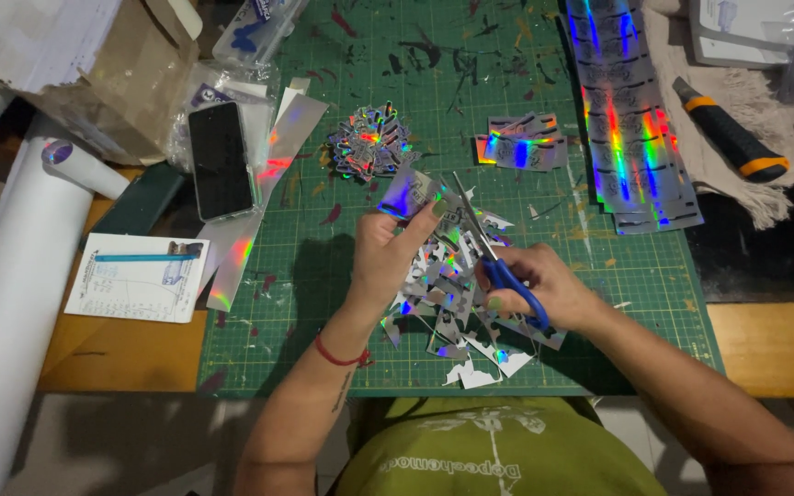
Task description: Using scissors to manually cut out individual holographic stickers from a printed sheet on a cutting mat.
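Left hand (386,253) is up over the middle of the green mat (323,312), thumb and fingers pinching a small holographic sticker (413,193) by its lower edge, the piece tilted and flashing purple and blue. Right hand (535,285) sits just beside it, fingers curled through the blue handles of the scissors (489,248) — the blades point up and away and meet the sticker's right side, though how far the blades are parted I can't tell. Beneath both hands, toward the mat's near edge, lies a heap of scraps (457,317), shiny offcuts and white backing bits piled loosely. Farther up the mat, near its centre, a cluster of cut stickers (371,140) glitters, and to its right a short stack of strips (521,142) lies flat. Along the mat's right edge run long holographic sheets (631,129), overlapped and streaked with rainbow glare. Off the mat's right side a black and orange knife (732,133) rests on a fringed cloth (765,184). At the mat's left edge a dark phone (221,161) lies face up on foil strips, a paper slip (137,277) below it on the wooden table (774,347) — and a white roll (20,276) runs along the far left.
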